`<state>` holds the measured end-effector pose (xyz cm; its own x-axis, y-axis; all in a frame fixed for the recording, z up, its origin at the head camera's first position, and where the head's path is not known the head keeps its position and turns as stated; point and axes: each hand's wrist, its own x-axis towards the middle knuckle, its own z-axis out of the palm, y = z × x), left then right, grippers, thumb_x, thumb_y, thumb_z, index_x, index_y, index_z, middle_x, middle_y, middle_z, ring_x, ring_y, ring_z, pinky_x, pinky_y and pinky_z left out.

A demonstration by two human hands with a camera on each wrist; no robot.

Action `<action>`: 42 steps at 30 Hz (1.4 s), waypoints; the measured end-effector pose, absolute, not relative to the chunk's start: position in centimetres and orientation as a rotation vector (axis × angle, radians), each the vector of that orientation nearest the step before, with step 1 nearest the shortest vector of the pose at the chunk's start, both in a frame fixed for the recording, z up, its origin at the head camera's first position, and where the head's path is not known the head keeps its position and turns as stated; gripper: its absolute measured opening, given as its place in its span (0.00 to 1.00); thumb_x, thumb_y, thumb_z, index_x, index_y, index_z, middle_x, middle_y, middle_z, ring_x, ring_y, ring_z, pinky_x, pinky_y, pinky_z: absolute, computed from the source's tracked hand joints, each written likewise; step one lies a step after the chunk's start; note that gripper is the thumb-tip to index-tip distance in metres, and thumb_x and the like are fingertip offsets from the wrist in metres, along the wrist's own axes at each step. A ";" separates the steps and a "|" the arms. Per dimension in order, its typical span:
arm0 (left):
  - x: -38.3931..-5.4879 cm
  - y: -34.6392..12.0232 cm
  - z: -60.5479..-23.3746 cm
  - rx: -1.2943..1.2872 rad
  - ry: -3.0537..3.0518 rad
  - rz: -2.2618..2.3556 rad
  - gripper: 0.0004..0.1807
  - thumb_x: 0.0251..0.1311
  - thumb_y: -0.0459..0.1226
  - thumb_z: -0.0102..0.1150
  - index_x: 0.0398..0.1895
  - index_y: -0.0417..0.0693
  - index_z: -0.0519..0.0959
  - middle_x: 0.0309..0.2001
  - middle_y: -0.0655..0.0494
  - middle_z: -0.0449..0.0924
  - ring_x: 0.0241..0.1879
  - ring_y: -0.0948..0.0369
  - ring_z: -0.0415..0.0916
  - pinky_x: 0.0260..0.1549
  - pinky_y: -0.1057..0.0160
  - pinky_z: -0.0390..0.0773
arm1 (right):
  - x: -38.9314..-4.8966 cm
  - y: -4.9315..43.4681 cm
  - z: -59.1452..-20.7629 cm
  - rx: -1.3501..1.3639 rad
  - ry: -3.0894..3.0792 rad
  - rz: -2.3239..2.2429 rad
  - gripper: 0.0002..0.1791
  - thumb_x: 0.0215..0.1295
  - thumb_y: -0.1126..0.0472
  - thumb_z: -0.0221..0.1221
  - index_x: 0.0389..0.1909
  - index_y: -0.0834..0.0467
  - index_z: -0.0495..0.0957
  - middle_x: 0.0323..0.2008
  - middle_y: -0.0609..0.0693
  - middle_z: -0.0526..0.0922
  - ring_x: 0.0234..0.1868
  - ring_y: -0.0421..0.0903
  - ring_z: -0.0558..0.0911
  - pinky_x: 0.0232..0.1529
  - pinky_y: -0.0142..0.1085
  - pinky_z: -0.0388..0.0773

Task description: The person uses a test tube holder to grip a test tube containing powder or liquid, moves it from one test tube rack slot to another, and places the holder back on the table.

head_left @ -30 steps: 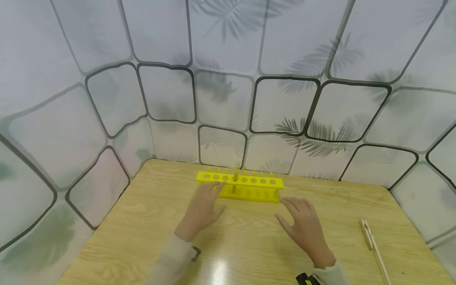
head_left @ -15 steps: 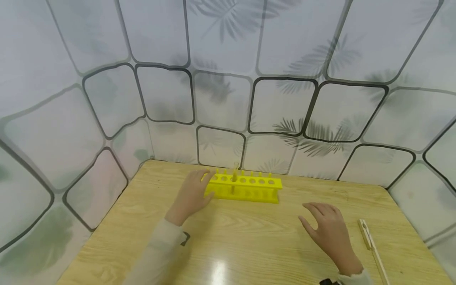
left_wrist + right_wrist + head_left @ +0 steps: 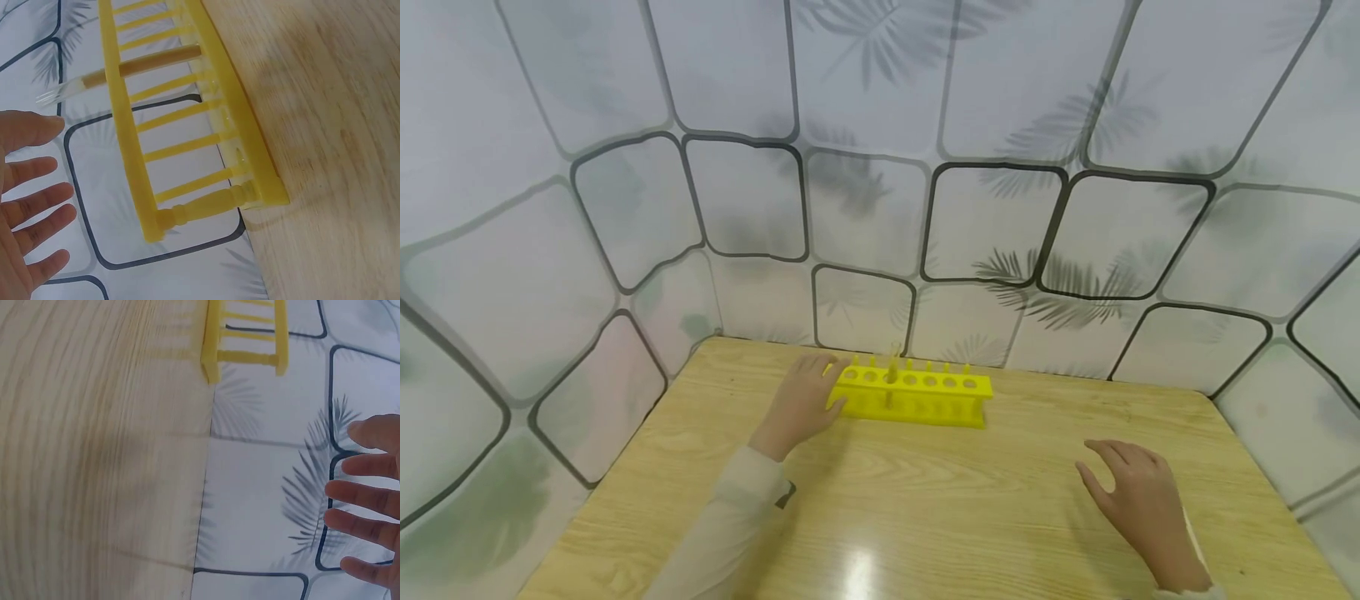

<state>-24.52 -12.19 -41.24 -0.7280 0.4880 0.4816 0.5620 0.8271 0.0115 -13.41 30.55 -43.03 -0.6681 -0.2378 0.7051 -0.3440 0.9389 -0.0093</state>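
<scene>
A yellow test tube rack stands at the back of the table. One glass test tube, with brownish-yellow contents, is upright in a hole near its middle. My left hand is at the rack's left end and covers that end in the head view. The left wrist view shows its fingers extended, apart from the rack and holding nothing. My right hand hovers over the table's right side with loosely bent fingers and holds nothing. Beneath it, a wooden test tube clamp is mostly hidden.
The wood-grain table meets a patterned curtain along its back edge. The curtain also wraps round both sides, with black outlines and leaf prints on it. Pegs rise along the rear of the rack.
My left hand has moved left along the rack to its left end. The right hand has left the rack's right end and moved right and nearer, now covering most of the clamp.
</scene>
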 end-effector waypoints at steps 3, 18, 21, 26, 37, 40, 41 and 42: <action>-24.8 -12.3 -41.5 -0.774 -2.549 -0.212 0.30 0.49 0.41 0.67 0.57 0.44 0.72 0.50 0.46 0.76 0.52 0.51 0.73 0.59 0.51 0.68 | -13.2 31.3 -43.2 0.393 -2.333 0.191 0.44 0.65 0.31 0.29 0.34 0.64 0.81 0.30 0.59 0.83 0.32 0.60 0.81 0.36 0.57 0.72; -26.0 -12.9 -42.4 -0.744 -2.595 -0.253 0.28 0.51 0.39 0.66 0.56 0.41 0.73 0.51 0.43 0.76 0.54 0.48 0.73 0.59 0.48 0.68 | -12.0 34.5 -44.2 0.275 -2.358 0.175 0.40 0.67 0.34 0.33 0.32 0.64 0.81 0.28 0.61 0.84 0.30 0.62 0.82 0.32 0.59 0.71; -26.1 -13.1 -42.3 -0.747 -2.595 -0.240 0.26 0.51 0.39 0.66 0.54 0.41 0.74 0.51 0.43 0.77 0.53 0.48 0.73 0.59 0.48 0.68 | -11.6 35.3 -44.3 0.250 -2.382 0.155 0.41 0.68 0.34 0.32 0.32 0.64 0.81 0.28 0.61 0.84 0.30 0.62 0.82 0.33 0.59 0.71; -26.6 -13.3 -42.1 -0.736 -2.623 -0.236 0.25 0.50 0.39 0.66 0.52 0.41 0.75 0.51 0.43 0.77 0.53 0.48 0.73 0.59 0.48 0.68 | -11.2 36.6 -44.8 0.242 -2.366 0.115 0.42 0.68 0.34 0.29 0.33 0.65 0.80 0.29 0.62 0.84 0.29 0.63 0.81 0.30 0.60 0.71; -27.8 -14.2 -42.4 -0.720 -2.659 -0.237 0.22 0.52 0.40 0.65 0.51 0.44 0.75 0.50 0.46 0.78 0.53 0.49 0.73 0.59 0.48 0.67 | -10.6 38.5 -45.1 0.243 -2.358 0.097 0.17 0.60 0.54 0.51 0.31 0.65 0.81 0.26 0.62 0.84 0.22 0.61 0.80 0.20 0.55 0.71; -28.0 -14.3 -42.5 -0.721 -2.657 -0.231 0.22 0.51 0.40 0.66 0.51 0.45 0.76 0.49 0.46 0.78 0.52 0.50 0.73 0.59 0.49 0.68 | -10.6 38.8 -45.2 0.235 -2.372 0.100 0.14 0.57 0.58 0.55 0.31 0.65 0.80 0.26 0.62 0.84 0.21 0.61 0.80 0.20 0.55 0.71; -28.1 -14.3 -42.5 -0.722 -2.657 -0.229 0.22 0.51 0.40 0.66 0.51 0.45 0.76 0.48 0.47 0.78 0.52 0.50 0.74 0.59 0.49 0.68 | -10.6 38.9 -45.3 0.227 -2.377 0.101 0.15 0.59 0.56 0.54 0.31 0.65 0.80 0.26 0.62 0.84 0.21 0.61 0.80 0.20 0.55 0.70; -28.1 -14.3 -42.6 -0.725 -2.654 -0.222 0.22 0.51 0.40 0.66 0.51 0.45 0.76 0.48 0.47 0.78 0.51 0.50 0.74 0.58 0.49 0.68 | -10.6 39.0 -45.3 0.220 -2.381 0.104 0.15 0.59 0.56 0.54 0.30 0.65 0.80 0.26 0.62 0.84 0.21 0.61 0.80 0.20 0.55 0.70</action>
<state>-28.13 -14.34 -42.61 -0.7950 0.4567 0.3992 0.5167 0.8546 0.0513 -10.65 38.99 -45.31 -0.7179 -0.1291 0.6840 -0.1884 0.9820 -0.0123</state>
